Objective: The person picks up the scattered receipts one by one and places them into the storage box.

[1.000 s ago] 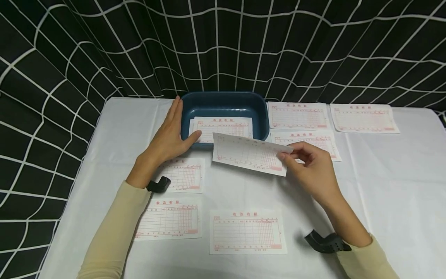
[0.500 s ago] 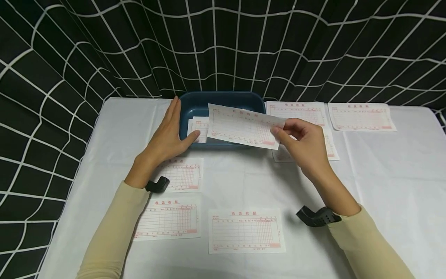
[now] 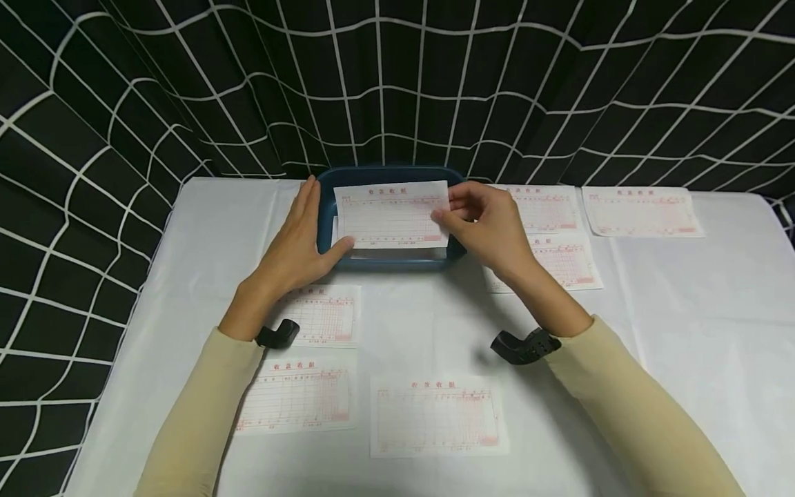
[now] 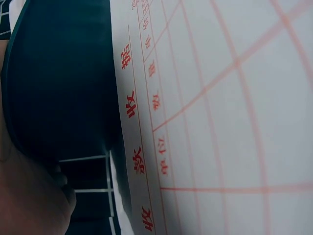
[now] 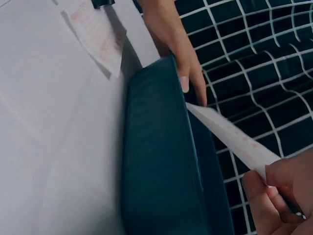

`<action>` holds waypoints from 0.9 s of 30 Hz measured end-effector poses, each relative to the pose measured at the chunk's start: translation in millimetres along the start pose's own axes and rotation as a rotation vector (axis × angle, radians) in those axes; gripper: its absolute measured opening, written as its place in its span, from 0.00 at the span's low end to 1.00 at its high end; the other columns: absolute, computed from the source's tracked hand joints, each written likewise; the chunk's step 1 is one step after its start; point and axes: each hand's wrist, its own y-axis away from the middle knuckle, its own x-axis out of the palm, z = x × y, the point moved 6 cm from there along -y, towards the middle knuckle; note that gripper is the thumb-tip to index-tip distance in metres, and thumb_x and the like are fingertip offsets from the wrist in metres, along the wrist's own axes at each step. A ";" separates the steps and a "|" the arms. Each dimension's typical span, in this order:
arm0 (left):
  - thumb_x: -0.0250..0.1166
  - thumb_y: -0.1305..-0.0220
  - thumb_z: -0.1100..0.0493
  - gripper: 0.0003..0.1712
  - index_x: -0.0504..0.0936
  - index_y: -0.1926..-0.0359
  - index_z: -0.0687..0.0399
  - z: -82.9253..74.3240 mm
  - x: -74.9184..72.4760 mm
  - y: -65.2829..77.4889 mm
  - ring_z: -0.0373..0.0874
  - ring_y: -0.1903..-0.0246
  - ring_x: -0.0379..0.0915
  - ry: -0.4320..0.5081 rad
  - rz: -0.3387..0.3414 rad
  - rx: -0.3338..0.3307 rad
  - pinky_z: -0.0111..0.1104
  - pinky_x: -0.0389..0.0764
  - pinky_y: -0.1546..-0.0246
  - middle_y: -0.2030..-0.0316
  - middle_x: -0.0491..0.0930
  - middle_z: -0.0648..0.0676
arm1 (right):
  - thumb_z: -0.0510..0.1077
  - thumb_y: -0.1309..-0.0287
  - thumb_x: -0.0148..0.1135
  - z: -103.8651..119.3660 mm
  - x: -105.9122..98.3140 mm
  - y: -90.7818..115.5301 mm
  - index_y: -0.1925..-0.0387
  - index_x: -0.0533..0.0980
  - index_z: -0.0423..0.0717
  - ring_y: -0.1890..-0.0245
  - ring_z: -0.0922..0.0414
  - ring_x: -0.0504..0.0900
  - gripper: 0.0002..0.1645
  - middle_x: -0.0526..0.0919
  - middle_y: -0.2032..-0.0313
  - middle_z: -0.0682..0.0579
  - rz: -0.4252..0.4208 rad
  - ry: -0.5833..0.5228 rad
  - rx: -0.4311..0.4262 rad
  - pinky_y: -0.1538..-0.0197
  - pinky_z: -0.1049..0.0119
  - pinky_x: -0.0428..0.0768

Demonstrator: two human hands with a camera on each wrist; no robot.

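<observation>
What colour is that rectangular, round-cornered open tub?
The tub is dark blue, clearest in the head view.

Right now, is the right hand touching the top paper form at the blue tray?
Touching. The right wrist view shows the right hand pinching the end of the paper form between thumb and finger.

Looks to me like a curtained-off booth: black, white-gridded cloth [image 3: 404, 110] hangs beyond the left hand [image 3: 292, 241] and right hand [image 3: 489, 222], and a white-clothed flat table [image 3: 689, 310] stretches beneath them
</observation>
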 end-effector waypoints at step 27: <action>0.63 0.30 0.36 0.63 0.35 0.14 0.56 1.1 0.6 2.4 0.55 0.13 0.33 -0.007 0.018 -0.016 0.56 0.49 0.16 0.13 0.31 0.58 | 0.55 0.32 0.69 17.7 54.5 -14.4 0.16 0.54 0.44 0.19 0.41 0.63 0.53 0.58 0.17 0.40 0.280 0.250 -0.035 0.19 0.40 0.64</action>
